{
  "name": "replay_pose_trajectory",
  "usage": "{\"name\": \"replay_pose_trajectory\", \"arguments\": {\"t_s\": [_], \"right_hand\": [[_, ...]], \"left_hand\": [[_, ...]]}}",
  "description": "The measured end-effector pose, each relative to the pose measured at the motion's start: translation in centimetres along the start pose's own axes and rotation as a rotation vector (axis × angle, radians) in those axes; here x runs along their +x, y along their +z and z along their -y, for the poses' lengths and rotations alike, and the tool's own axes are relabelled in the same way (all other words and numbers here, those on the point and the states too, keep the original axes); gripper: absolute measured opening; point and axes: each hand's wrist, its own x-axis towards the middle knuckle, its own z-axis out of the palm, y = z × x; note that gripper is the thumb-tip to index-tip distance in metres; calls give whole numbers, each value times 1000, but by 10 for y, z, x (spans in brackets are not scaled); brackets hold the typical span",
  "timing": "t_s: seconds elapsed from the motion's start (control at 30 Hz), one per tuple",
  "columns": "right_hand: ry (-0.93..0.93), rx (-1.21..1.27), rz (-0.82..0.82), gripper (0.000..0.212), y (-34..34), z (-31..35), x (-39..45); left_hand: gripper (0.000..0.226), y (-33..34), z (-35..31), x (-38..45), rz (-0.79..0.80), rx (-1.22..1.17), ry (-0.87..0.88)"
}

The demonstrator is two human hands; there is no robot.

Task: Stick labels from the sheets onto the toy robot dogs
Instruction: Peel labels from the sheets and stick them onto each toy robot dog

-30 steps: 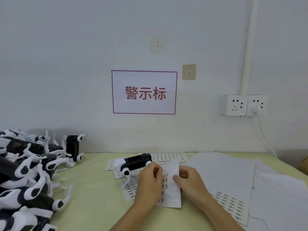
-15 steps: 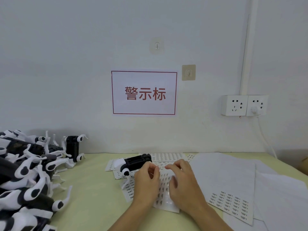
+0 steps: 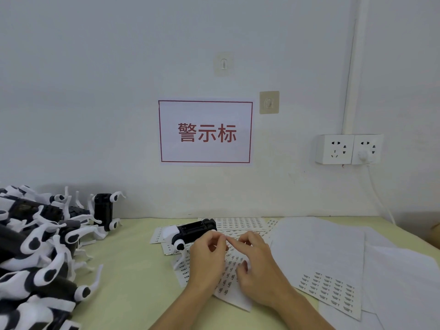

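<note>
White label sheet [image 3: 232, 270] lies under both hands' fingers, unpinched.

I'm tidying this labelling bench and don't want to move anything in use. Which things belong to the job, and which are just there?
In use:
left hand
right hand
label sheet under the hands
toy robot dog lying behind the hands
pile of toy robot dogs
spare label sheets

Just there:
red-bordered wall sign
wall sockets
adhesive wall hooks

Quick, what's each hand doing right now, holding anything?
Left hand: fingers curled, thumb and forefinger pinched; a label there is too small to tell.
Right hand: open, forefinger extended, resting on the label sheet.
</note>
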Motion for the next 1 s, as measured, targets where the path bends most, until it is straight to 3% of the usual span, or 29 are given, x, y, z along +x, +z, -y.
{"name": "replay_pose_trajectory", "arguments": {"t_s": [0.27,0.7,1.0], "right_hand": [[135,409,-137,75,-12,-4,3],[178,420,-124,64,-13,-7,4],[254,418,-277,20,-10,-10,7]], "left_hand": [[26,0,-2,-2,118,-29,-63],[13,-2,-3,-2,133,-24,-43],[14,-1,-4,-2,92,-12,-60]]}}
